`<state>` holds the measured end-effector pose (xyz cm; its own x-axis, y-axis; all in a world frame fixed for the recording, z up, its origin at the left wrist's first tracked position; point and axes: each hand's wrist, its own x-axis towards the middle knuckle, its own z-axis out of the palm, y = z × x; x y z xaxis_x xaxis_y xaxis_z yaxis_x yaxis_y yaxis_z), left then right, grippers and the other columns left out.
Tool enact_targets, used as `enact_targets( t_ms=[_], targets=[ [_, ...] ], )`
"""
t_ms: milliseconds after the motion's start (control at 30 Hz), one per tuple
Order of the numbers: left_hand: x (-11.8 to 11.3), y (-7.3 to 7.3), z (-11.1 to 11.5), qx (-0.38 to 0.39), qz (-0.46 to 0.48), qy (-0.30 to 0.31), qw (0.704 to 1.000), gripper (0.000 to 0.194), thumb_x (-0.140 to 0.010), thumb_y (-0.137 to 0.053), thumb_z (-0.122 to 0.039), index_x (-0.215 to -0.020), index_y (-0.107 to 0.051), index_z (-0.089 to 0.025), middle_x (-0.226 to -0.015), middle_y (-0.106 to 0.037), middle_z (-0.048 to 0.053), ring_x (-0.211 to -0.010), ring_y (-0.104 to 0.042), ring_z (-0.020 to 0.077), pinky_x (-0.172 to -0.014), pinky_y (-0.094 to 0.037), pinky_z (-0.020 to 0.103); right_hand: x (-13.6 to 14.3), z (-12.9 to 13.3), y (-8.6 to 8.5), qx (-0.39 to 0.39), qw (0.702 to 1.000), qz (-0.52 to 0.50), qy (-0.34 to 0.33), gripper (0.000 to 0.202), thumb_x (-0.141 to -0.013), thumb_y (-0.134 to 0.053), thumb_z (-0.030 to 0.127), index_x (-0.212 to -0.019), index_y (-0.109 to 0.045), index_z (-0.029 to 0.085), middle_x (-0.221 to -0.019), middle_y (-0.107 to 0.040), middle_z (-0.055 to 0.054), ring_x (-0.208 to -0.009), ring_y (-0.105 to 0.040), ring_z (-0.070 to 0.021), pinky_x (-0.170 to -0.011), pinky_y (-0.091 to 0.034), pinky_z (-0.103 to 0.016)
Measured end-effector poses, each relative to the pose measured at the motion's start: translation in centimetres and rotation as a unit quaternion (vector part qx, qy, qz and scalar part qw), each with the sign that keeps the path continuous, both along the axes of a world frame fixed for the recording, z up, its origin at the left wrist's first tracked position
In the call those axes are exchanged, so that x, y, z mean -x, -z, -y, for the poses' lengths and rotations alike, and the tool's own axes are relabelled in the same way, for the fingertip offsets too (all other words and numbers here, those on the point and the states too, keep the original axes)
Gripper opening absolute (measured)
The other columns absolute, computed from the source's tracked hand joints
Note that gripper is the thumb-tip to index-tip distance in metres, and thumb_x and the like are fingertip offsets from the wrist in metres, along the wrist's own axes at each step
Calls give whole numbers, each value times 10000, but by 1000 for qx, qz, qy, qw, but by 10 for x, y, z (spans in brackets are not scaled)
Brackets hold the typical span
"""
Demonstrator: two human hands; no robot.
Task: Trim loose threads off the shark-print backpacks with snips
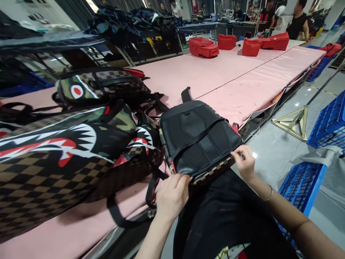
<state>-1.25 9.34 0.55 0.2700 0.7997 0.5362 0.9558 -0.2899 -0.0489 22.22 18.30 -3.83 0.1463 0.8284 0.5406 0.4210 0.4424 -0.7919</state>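
A black backpack point(199, 126) lies on the pink-covered table's near edge, its padded back panel facing up and a black strap across it. Brown checkered fabric shows along its near side. My left hand point(174, 194) is closed on the backpack's near left corner. At the near right corner, my right hand point(244, 162) is pinched against the edge, with a small dark and red thing in its fingers that I cannot make out. Just left of the backpack lie checkered bags with camouflage and shark-mouth prints point(81, 144).
Several red bags point(203, 46) stand at the far part of the pink table point(237, 79). Blue plastic crates point(299, 183) and a metal stand's triangular base point(292, 122) are on the floor to the right. Dark bags point(129, 25) are piled behind; people are farther back.
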Motion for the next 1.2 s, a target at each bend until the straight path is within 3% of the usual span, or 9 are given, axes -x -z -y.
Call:
enact_targets(
  t_ms=[100, 167, 267, 367, 533, 700, 833, 1000, 1200],
  targets=[
    [-18, 0, -8, -2, 4, 7, 1000, 123, -810, -514, -202, -704, -568, -171, -653, -587, 23, -619, -530, 145, -595, -410, 264, 29, 35, 4, 45, 988, 43, -139, 106, -804, -547, 222, -853, -640, 223, -783, -578, -29, -692, -569, -140, -633, -488, -250],
    [-28, 0, -14, 7, 23, 27, 999, 141, -821, -486, -198, -710, -567, -169, -637, -568, 23, -614, -522, 147, -588, -411, 265, 45, 52, 8, 72, 979, 79, -176, 210, -782, -565, 216, -982, -619, 248, -854, -584, -28, -702, -582, -130, -634, -490, -231],
    [-35, 3, -22, 18, 76, 61, 995, 165, -838, -434, -181, -742, -568, -167, -654, -566, 26, -629, -530, 142, -588, -419, 254, 58, 61, 10, 95, 974, 127, -160, 261, -738, -617, 261, -998, -598, 254, -891, -588, -21, -749, -593, -142, -659, -486, -231],
    [-34, 9, -27, 20, 120, 91, 988, 139, -840, -451, -208, -767, -564, -172, -684, -581, 19, -643, -548, 137, -618, -432, 252, 59, 59, 10, 86, 977, 137, -140, 130, -769, -573, 270, -887, -619, 239, -816, -589, -13, -712, -588, -133, -627, -471, -218],
    [-25, 15, -29, 39, 173, 104, 979, 142, -842, -478, -283, -813, -572, -181, -767, -624, 28, -718, -587, 151, -696, -460, 272, 60, 56, 4, 90, 982, 76, -151, 150, -793, -471, 176, -835, -609, 216, -773, -576, -12, -678, -570, -116, -607, -456, -201],
    [-16, 26, -25, 50, 86, 124, 987, 383, -862, -418, -340, -1181, -486, -139, -1128, -600, 125, -1020, -571, 229, -828, -462, 339, 64, 55, 4, 88, 985, 69, -130, 109, -733, -474, 154, -738, -559, 223, -717, -538, -1, -613, -530, -129, -546, -432, -223],
    [-17, 32, -28, -14, 29, 140, 990, 410, -863, -435, -319, -1225, -456, -128, -1088, -640, 127, -982, -606, 230, -880, -415, 369, 62, 52, 4, 62, 985, 89, -134, 181, -668, -456, 112, -779, -541, 227, -741, -530, -4, -602, -511, -137, -516, -405, -233],
    [-23, 26, -31, -47, 14, 113, 992, 424, -792, -566, -354, -1170, -504, -172, -1001, -687, 82, -839, -659, 229, -975, -288, 447, 34, 28, 7, 69, 997, 24, -3, 105, -771, -447, 148, -701, -498, 207, -732, -495, -11, -648, -496, -138, -579, -402, -241],
    [-28, 27, -25, -43, 26, 98, 994, 369, -794, -557, -364, -1093, -543, -148, -939, -700, 99, -751, -673, 241, -967, -276, 466, -31, -40, 17, 61, 984, 19, 164, 142, -823, -439, 240, -693, -476, 199, -732, -461, -19, -707, -470, -163, -687, -402, -289]
  ],
)
